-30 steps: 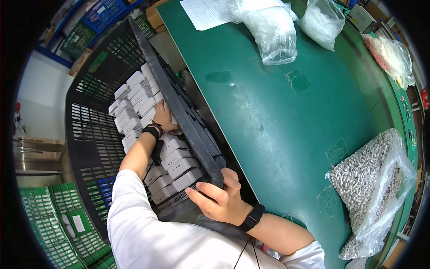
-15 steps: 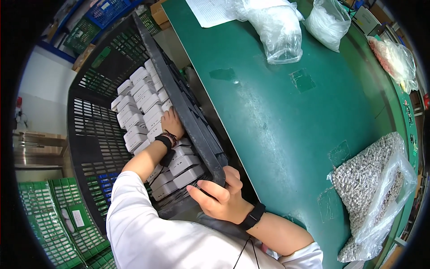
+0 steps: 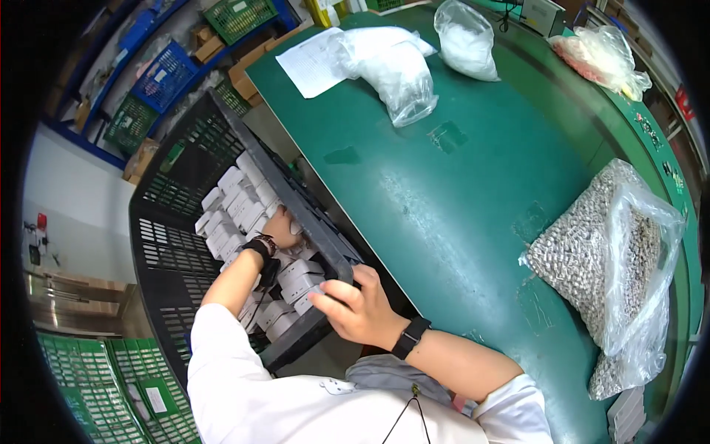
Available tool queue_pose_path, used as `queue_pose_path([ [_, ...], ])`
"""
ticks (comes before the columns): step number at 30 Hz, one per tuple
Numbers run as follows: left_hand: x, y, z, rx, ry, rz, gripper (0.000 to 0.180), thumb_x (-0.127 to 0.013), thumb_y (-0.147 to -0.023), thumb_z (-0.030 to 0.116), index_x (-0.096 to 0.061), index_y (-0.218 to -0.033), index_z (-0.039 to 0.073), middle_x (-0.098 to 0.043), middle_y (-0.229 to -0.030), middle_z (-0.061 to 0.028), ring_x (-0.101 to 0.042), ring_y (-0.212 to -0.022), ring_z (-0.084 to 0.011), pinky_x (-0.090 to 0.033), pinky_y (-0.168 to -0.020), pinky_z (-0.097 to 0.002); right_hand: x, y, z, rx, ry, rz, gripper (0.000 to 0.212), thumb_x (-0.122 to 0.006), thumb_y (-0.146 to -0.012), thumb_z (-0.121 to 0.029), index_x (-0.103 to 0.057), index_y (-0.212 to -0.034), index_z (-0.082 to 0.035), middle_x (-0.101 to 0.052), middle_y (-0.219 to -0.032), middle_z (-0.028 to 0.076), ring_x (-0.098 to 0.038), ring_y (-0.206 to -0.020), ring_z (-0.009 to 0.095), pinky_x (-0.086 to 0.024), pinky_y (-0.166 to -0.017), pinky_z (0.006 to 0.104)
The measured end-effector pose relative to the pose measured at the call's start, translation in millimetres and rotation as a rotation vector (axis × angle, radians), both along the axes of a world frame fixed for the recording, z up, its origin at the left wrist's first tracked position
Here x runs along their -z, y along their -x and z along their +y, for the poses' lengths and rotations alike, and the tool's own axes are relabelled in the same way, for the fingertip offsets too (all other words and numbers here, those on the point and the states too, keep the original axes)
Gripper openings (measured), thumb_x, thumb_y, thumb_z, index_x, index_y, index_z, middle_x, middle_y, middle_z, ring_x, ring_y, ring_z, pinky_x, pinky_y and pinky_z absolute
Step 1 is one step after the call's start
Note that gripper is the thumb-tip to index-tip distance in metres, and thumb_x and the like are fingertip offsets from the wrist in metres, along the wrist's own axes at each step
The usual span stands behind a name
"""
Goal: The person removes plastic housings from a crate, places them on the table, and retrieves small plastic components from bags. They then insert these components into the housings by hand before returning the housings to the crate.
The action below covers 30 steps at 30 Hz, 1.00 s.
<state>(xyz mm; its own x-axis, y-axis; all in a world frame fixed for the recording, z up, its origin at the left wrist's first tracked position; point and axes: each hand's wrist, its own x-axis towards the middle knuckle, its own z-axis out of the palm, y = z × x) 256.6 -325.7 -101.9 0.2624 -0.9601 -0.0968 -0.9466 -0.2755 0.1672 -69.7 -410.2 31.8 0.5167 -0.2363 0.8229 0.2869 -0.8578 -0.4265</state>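
A tall black plastic crate (image 3: 166, 251) with slotted walls leans toward me on the left. Inside it lie rows of white plastic casings (image 3: 222, 235) with rounded edges and small dark marks. My left hand (image 3: 281, 228) reaches down among them, close to the crate's right wall. Its fingers are bent and mostly hidden, and a white piece shows right beside them; whether it is gripped I cannot make out. At the near right corner, my right hand (image 3: 362, 311) is closed around the crate's rim, wearing a black wristband (image 3: 411, 338).
The green table (image 3: 458, 237) fills the right side. On it are a bag of small metallic parts (image 3: 584, 244), clear plastic bags (image 3: 399, 78) and a paper sheet (image 3: 307, 66). Green crates (image 3: 96, 385) stand at lower left; a blue shelf (image 3: 96, 152) is behind.
The view has shifted, showing more shelving at the back. The near end of the crate appears higher, and my left hand sits deeper against its right wall. My right hand keeps its hold on the rim.
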Motion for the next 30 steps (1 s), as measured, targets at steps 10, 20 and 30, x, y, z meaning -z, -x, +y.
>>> queue_pose_path([
  [10,-238.9,106.0,47.0,-0.522,0.386,0.067,0.078,-0.065,-0.07,0.013,-0.017,-0.131,0.006,-0.046,-0.118,-0.0248,-0.052,-0.108,-0.0349,-0.042,-0.092,-0.0378,-24.4,19.5,-4.2,-0.128,-0.207,0.09,0.056,-0.064,-0.065,-0.005,-0.05,-0.119,-0.011,-0.042,-0.115,0.011,-0.038,-0.106,0.035,-0.037,-0.091,0.043],
  [20,-330.9,286.7,-41.2,0.185,0.793,0.327,0.074,-0.072,-0.071,0.013,-0.027,-0.128,-0.001,-0.047,-0.12,-0.0196,-0.05,-0.111,-0.0267,-0.038,-0.094,-0.034,-140.8,122.5,-69.7,0.118,-0.223,0.137,0.058,-0.065,-0.069,-0.005,-0.045,-0.123,-0.005,-0.045,-0.121,0.017,-0.047,-0.111,0.031,-0.038,-0.094,0.0376],
  [30,-308.1,422.3,-130.0,0.222,-0.089,1.715,0.057,-0.056,-0.087,0.01,-0.027,-0.135,-0.002,-0.05,-0.118,-0.0114,-0.055,-0.1,-0.0158,-0.042,-0.086,-0.0261,-116.8,332.3,-53.3,0.193,-0.761,0.222,0.045,-0.053,-0.069,0.009,-0.053,-0.113,-0.003,-0.058,-0.105,0.007,-0.055,-0.1,0.019,-0.042,-0.087,0.0296],
])
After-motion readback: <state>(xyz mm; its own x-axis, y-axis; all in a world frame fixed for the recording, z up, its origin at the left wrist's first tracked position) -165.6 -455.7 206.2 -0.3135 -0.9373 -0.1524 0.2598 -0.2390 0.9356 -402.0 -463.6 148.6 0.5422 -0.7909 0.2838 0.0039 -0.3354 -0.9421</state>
